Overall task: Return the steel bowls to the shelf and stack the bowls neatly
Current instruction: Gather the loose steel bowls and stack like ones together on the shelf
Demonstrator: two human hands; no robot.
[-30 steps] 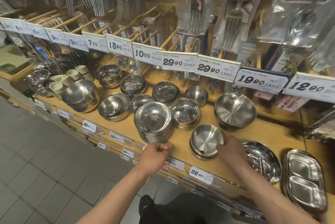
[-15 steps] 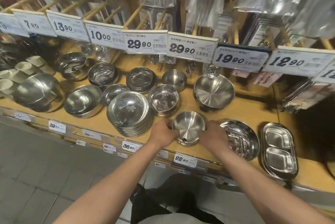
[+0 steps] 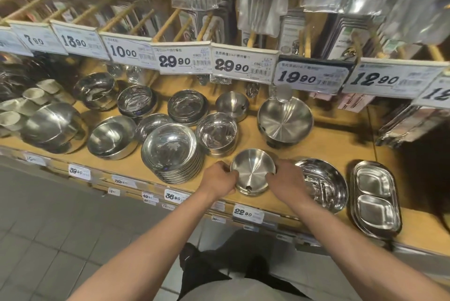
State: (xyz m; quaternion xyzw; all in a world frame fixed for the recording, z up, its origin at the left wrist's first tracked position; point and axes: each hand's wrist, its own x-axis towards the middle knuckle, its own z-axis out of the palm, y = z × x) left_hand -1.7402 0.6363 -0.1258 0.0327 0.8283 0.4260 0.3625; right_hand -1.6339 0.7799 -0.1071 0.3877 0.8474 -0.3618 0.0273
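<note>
Shiny silver steel bowls [image 3: 253, 172] and a stack of mirror-bright round steel plates [image 3: 170, 152] with a faint palm-tree pattern fill the frame's centre on a honey-yellow wooden shelf [image 3: 341, 145]. White price tags [image 3: 185, 61] with bold black numerals run across the upper half; one tag [image 3: 311, 74] has a black frame. Pale cream cups [image 3: 31, 96] sit at far left, above grey floor tiles [image 3: 48, 227] at lower left.

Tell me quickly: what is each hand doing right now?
Left hand: fingers curled on the left rim of the small steel bowl.
Right hand: grips the same bowl's right rim.
</note>
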